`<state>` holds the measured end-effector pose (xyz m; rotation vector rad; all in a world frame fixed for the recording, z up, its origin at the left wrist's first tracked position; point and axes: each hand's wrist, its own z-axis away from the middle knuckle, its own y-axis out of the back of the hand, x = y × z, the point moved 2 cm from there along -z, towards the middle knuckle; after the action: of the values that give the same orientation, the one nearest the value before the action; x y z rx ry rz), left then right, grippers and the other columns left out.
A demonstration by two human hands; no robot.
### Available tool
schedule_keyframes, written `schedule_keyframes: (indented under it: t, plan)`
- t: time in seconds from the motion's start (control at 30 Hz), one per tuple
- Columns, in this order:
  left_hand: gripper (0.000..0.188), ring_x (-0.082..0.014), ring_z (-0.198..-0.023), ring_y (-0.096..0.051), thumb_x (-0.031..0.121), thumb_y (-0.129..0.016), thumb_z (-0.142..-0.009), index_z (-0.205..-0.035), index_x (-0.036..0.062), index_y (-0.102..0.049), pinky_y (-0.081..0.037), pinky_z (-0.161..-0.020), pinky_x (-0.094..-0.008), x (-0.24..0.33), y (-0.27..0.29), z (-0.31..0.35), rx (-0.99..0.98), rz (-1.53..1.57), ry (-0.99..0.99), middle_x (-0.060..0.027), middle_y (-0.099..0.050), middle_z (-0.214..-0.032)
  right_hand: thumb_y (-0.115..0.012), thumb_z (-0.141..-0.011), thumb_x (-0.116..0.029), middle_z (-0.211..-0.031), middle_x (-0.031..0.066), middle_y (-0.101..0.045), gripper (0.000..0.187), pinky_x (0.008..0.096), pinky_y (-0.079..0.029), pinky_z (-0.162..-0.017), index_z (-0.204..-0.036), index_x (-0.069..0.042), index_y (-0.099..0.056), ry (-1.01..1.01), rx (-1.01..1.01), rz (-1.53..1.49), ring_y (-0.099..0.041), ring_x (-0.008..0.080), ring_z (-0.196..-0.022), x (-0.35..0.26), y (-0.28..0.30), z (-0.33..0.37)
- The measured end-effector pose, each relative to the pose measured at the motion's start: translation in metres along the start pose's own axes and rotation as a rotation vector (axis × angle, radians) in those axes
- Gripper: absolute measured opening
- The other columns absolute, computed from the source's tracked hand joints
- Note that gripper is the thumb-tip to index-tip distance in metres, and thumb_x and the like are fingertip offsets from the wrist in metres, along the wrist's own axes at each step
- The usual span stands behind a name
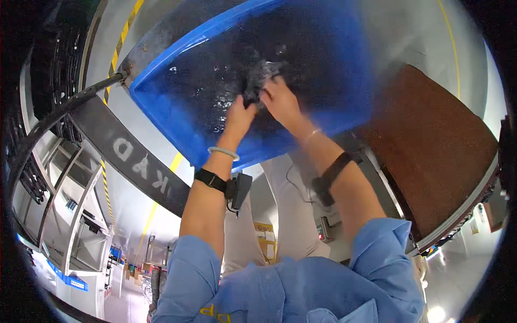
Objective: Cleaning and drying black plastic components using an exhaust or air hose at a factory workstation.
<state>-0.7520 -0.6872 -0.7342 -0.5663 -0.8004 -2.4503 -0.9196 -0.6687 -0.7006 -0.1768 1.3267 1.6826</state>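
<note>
Both of my hands are inside a large blue bin (pixel 167 121), whose contents are dark and glossy with bright glints (pixel 223 102); I cannot tell what they are. My left hand (pixel 239 118) has its thumb and fingers drawn together at a dark, shiny piece (pixel 252 89). Just to its right, my right hand (pixel 280 99) is curled at the same piece, with a pale, glossy patch beyond its fingertips. Motion blurs the piece, and its kind does not show.
A brown-topped table (pixel 431 151) stands at the right. On the left, a dark board with white letters (pixel 134 156) and a curved black bar (pixel 64 107) reach toward the bin. A cardboard box (pixel 265 239) sits below, beyond my legs. Metal shelving (pixel 70 215) stands farther left.
</note>
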Motion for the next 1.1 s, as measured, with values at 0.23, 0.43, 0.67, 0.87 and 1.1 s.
schedule_keyframes:
  t: [0.23,0.43,0.67,0.87,1.1]
  plan:
    - [0.041,-0.0435,-0.088,-0.058,0.022,-0.049,-0.082,-0.116,0.0002,-0.052,-0.045,-0.08,-0.0441,-0.029,0.065,0.0,0.431,0.032,0.135,-0.0263,-0.06,-0.097,-0.054,-0.083,-0.025,-0.097,0.0157,-0.057,0.021,0.0473,-0.048,-0.071,-0.097,-0.011,-0.06,-0.144,0.043,0.314,-0.056,0.0377,-0.086,0.07,0.052,-0.03]
    - [0.037,-0.0398,-0.094,-0.057,0.02,-0.046,-0.086,-0.115,-0.0017,-0.053,-0.042,-0.086,-0.0426,-0.004,0.099,0.019,0.502,0.003,-0.007,-0.0249,-0.059,-0.104,-0.058,-0.085,-0.023,-0.084,0.0081,-0.059,0.019,0.0337,-0.048,-0.069,-0.096,-0.007,-0.059,-0.1,-0.022,-0.052,-0.058,0.0195,-0.079,-0.03,0.095,-0.015]
    - [0.038,-0.0362,-0.102,-0.054,0.021,-0.045,-0.089,-0.117,-0.0042,-0.051,-0.04,-0.09,-0.0394,0.06,0.15,0.049,0.472,0.402,0.018,-0.0251,-0.055,-0.11,-0.06,-0.085,-0.021,-0.085,0.0073,-0.059,0.021,0.0266,-0.046,-0.073,-0.098,-0.005,-0.06,-0.056,0.111,-0.739,-0.055,0.0134,-0.081,-0.053,0.167,-0.018]
    - [0.038,-0.0386,-0.102,-0.053,0.023,-0.046,-0.089,-0.121,0.0016,-0.049,-0.041,-0.09,-0.0406,0.028,0.073,0.028,0.45,-0.186,-0.074,-0.0248,-0.055,-0.111,-0.06,-0.082,-0.027,-0.099,0.0194,-0.057,0.028,0.0385,-0.046,-0.079,-0.102,-0.006,-0.059,0.121,0.367,0.084,-0.057,0.0311,-0.088,0.052,0.101,-0.039]
    - [0.042,-0.0409,-0.104,-0.053,0.031,-0.042,-0.092,-0.125,0.0062,-0.046,-0.043,-0.09,-0.0418,0.036,-0.011,0.03,0.09,0.298,0.256,-0.0226,-0.05,-0.12,-0.05,-0.087,-0.029,-0.091,0.0228,-0.06,0.033,0.0442,-0.044,-0.076,-0.093,0.002,-0.059,-0.055,-0.033,0.0,-0.057,0.038,-0.087,0.032,0.011,-0.002]
